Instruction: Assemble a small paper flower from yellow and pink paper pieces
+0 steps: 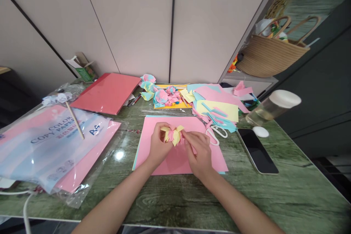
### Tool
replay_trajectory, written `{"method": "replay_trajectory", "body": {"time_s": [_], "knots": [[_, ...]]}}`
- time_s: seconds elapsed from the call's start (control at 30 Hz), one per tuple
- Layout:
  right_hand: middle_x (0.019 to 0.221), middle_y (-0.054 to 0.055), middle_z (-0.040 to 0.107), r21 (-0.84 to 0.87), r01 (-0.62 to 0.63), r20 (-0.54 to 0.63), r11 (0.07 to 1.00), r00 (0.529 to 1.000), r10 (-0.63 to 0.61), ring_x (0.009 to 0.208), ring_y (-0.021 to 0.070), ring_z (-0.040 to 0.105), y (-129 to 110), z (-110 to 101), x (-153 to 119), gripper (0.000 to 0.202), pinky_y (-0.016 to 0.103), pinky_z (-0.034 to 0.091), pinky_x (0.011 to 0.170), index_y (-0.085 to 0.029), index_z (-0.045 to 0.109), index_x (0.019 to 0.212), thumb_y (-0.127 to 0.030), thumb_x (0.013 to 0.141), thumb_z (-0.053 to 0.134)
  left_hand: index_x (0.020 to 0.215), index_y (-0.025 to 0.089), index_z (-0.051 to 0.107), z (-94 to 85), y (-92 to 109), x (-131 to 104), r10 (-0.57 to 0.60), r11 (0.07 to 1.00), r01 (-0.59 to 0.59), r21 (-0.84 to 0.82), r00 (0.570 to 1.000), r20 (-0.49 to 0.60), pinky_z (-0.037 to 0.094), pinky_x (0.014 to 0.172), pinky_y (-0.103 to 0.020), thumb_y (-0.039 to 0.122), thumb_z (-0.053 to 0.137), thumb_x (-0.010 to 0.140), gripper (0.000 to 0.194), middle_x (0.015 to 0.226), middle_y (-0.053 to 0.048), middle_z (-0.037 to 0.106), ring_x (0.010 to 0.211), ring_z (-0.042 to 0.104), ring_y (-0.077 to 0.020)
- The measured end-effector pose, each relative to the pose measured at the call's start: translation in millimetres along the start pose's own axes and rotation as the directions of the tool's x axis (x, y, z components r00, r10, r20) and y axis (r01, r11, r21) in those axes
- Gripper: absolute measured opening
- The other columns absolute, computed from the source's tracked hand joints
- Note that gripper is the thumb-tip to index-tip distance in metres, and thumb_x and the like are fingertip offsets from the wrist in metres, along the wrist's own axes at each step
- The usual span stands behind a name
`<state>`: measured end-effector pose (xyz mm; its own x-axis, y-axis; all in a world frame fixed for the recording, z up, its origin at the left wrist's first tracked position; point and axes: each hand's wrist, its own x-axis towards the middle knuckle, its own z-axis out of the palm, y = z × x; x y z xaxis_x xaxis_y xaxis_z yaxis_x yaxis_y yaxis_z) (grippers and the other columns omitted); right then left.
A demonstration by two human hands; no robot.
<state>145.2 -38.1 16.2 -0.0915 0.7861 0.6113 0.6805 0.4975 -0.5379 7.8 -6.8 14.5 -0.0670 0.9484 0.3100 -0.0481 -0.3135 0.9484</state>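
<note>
A paper flower [173, 135] with yellow and pink petals is held up between my two hands. My left hand [159, 142] curls round its left side, thumb below and fingers behind. On the right, my right hand [197, 150] has its fingers closed at the flower's edge, pinching a petal there. Both hands are over a stack of pink paper sheets [170, 162], with a blue edge showing underneath. White-handled scissors [218, 133] lie just beyond my right hand, partly on the sheets.
Finished paper flowers [161, 97], an orange tray and paper scraps [219, 109] lie at the back. To the right are a phone [257, 151] and a clear bottle [270, 108]. A plastic paper pack [55, 142] and a red folder [106, 93] occupy the left.
</note>
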Motion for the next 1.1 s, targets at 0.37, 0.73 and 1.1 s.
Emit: {"method": "replay_trajectory", "body": {"time_s": [0.37,0.73,1.1], "knots": [[0.081,-0.001,0.069,-0.089,0.016,-0.054,0.996,0.998,-0.02,0.09,0.0203,0.053,-0.4,2.3,-0.8,0.044,0.038,0.029,0.077,-0.03,0.059,0.11,-0.006,0.075,0.047,0.09,0.022,0.042,0.7,0.9,-1.9,-0.09,0.993,0.09,-0.075,0.996,0.005,0.044,0.068,-0.025,0.016,0.067,0.062,0.038,0.086,0.0,0.052,0.075,0.052,-0.0125],[0.087,0.001,0.068,-0.113,0.016,-0.004,0.993,1.0,-0.017,0.092,0.0209,0.051,-3.9,5.9,-3.3,0.048,0.038,0.028,0.075,-0.028,0.056,0.114,-0.004,0.073,0.047,0.09,0.022,0.042,0.3,-2.3,-1.3,-0.111,0.993,0.112,0.042,0.993,-0.029,0.04,0.064,-0.023,0.019,0.067,0.063,0.037,0.079,0.002,0.051,0.068,0.05,-0.011],[0.094,0.005,0.058,0.257,-0.443,0.213,0.859,0.893,0.396,0.089,0.0171,0.056,16.5,5.8,5.6,0.032,0.035,0.044,0.081,-0.028,0.062,0.108,-0.021,0.079,0.049,0.092,0.021,0.045,-1.0,-4.8,1.7,-0.205,0.973,0.202,0.115,0.979,0.016,0.04,0.061,-0.023,0.022,0.063,0.065,0.033,0.08,0.002,0.05,0.069,0.05,-0.0117]]}}
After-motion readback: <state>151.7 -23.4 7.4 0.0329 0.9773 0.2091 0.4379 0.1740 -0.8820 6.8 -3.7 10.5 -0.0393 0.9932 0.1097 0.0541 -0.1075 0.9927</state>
